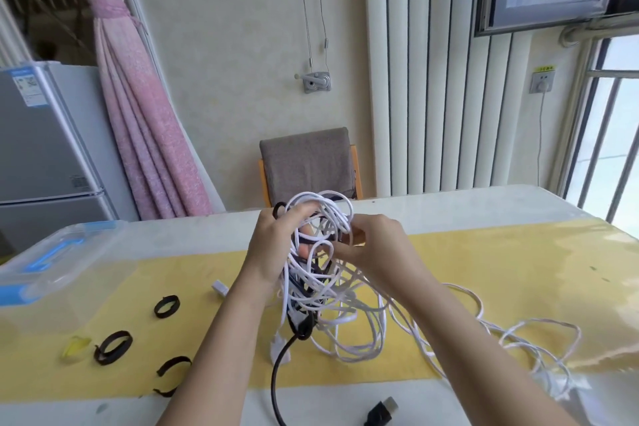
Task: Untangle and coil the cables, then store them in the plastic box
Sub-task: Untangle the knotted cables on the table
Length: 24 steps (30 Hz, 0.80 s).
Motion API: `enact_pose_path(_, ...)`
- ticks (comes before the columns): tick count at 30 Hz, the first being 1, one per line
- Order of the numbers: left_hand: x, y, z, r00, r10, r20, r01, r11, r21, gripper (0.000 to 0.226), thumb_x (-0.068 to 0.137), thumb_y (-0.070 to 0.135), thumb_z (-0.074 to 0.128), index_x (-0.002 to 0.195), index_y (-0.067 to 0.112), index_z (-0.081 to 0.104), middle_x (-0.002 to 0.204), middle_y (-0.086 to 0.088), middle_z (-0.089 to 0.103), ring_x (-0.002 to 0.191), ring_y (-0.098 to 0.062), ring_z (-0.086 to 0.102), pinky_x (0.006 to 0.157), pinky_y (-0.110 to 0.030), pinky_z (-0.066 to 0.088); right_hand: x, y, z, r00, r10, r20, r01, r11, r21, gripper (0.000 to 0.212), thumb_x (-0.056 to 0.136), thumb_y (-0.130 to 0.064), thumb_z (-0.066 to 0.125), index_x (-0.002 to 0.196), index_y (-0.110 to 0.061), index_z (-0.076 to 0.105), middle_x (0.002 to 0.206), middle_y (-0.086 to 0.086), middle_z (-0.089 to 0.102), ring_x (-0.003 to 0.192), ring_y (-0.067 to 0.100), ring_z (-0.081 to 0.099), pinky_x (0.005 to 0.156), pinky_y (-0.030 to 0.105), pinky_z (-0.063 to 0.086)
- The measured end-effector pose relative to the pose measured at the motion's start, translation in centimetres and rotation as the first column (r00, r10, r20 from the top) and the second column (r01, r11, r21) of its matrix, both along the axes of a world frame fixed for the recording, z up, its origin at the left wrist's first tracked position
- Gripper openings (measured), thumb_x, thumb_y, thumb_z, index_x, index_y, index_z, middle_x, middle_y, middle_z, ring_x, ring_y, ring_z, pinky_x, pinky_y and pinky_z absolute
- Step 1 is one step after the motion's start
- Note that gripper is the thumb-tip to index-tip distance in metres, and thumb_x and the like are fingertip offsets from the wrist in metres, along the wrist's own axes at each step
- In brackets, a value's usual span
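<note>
Two hands (273, 245) (378, 247) grip one cable tangle (321, 299) beside three straps (166, 306) (113, 346) (173, 375).

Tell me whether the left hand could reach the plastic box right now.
Probably yes: nothing stands between the left hand and the plastic box, though that hand is gripping the cable tangle.

Pink curtain (138, 121), grey fridge (45, 142), draped chair (307, 162), barred window (608, 135)
</note>
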<state>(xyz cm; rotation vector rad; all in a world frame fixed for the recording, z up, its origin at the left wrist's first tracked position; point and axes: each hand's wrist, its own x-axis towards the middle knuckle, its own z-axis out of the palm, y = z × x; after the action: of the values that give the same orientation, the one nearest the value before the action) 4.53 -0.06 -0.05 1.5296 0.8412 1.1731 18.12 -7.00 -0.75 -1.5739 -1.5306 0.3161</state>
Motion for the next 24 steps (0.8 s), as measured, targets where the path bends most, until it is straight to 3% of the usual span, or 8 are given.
enact_pose_path(3, -0.4, 0.0, 0.1, 0.963, -0.188, 0.195, 0.227, 0.953, -0.201, 0.03, 0.069, 0.034, 0.066, 0.073, 0.004, 0.064, 0.057, -0.011, 0.05, 0.032, -0.019, 0.044, 0.039, -0.02, 0.038, -0.6, 0.4, -0.4, 0.999, -0.014, 0.044, 0.011, 0.999, 0.052, 0.03, 0.075, -0.031, 0.072, 0.072, -0.004, 0.061, 0.068, 0.014, 0.062, 0.059, 0.019, 0.045, 0.056, 0.034, 0.036)
enact_pose_path(5, -0.6, -0.1, 0.2, 0.883, -0.298, 0.363, 0.413, 0.86, -0.3, 0.031, 0.068, 0.032, 0.064, 0.072, 0.001, 0.061, 0.046, -0.005, 0.041, 0.027, -0.015, 0.034, 0.037, -0.018, 0.036, -1.2, 0.6, -0.4, 0.986, -0.114, 0.118, 0.1, 0.988, 0.119, 0.016, 0.075, -0.018, 0.066, 0.072, -0.006, 0.057, 0.067, 0.009, 0.059, 0.064, 0.023, 0.049, 0.06, 0.037, 0.039)
enact_pose_path(8, -0.8, 0.2, 0.4, 0.665, -0.46, 0.588, 0.697, 0.666, -0.267, 0.022, 0.074, 0.023, 0.068, 0.068, 0.005, 0.058, 0.035, -0.001, 0.039, 0.028, -0.012, 0.04, 0.038, -0.022, 0.042, -1.2, 0.9, -0.4, 0.97, -0.202, 0.133, 0.165, 0.955, 0.246, 0.02, 0.076, -0.02, 0.064, 0.067, -0.009, 0.05, 0.063, 0.0, 0.047, 0.06, 0.023, 0.042, 0.058, 0.038, 0.033)
enact_pose_path(12, -1.0, 1.2, 0.2, 0.432, -0.647, 0.629, 0.895, 0.393, -0.211, 0.027, 0.095, 0.032, 0.055, 0.088, 0.005, 0.058, 0.049, -0.002, 0.05, 0.048, -0.015, 0.04, 0.055, -0.023, 0.045, -0.3, 1.0, 0.0, 0.983, -0.165, 0.085, 0.133, 0.943, 0.304, 0.028, 0.083, -0.028, 0.063, 0.067, -0.006, 0.06, 0.062, 0.002, 0.049, 0.06, 0.022, 0.045, 0.06, 0.037, 0.037)
enact_pose_path(15, -1.9, 1.6, -0.4, 0.517, -0.623, 0.587, 0.856, 0.382, -0.349, 0.044, 0.099, 0.04, 0.043, 0.084, 0.003, 0.063, 0.055, -0.006, 0.059, 0.058, -0.021, 0.052, 0.067, -0.027, 0.048, 0.3, 0.7, 0.5, 0.977, 0.029, -0.212, -0.004, 0.993, 0.117, 0.022, 0.086, -0.022, 0.065, 0.072, -0.005, 0.065, 0.062, 0.006, 0.053, 0.055, 0.013, 0.046, 0.055, 0.024, 0.038)
enact_pose_path(18, -2.2, 2.7, -1.0, 0.475, -0.611, 0.633, 0.875, 0.255, -0.411, 0.046, 0.099, 0.042, 0.045, 0.082, 0.002, 0.061, 0.048, -0.001, 0.048, 0.055, -0.02, 0.045, 0.066, -0.031, 0.052, 1.0, 0.7, 0.5, 0.792, 0.141, -0.594, -0.19, 0.981, -0.021, 0.017, 0.087, -0.016, 0.066, 0.074, -0.006, 0.068, 0.067, 0.006, 0.054, 0.066, 0.015, 0.049, 0.069, 0.028, 0.041)
enact_pose_path(22, -2.1, 3.6, -0.6, 0.48, -0.669, 0.567, 0.875, 0.32, -0.364, 0.038, 0.092, 0.035, 0.061, 0.09, -0.003, 0.059, 0.064, -0.012, 0.064, 0.055, -0.022, 0.05, 0.064, -0.032, 0.053, 1.6, 1.1, 0.4, 0.577, 0.176, -0.797, -0.356, 0.933, -0.051, 0.009, 0.089, -0.01, 0.059, 0.081, -0.008, 0.062, 0.076, 0.006, 0.056, 0.072, 0.018, 0.052, 0.076, 0.031, 0.04)
enact_pose_path(24, -2.3, 3.2, -0.8, 0.663, -0.635, 0.396, 0.747, 0.536, -0.392, 0.055, 0.064, 0.037, 0.087, 0.089, -0.001, 0.057, 0.065, -0.007, 0.057, 0.051, -0.014, 0.039, 0.048, -0.023, 0.047, 2.0, 1.1, 0.5, 0.491, 0.183, -0.852, -0.393, 0.919, -0.03, 0.01, 0.089, -0.008, 0.055, 0.084, -0.007, 0.064, 0.079, 0.005, 0.061, 0.074, 0.017, 0.057, 0.075, 0.028, 0.04)
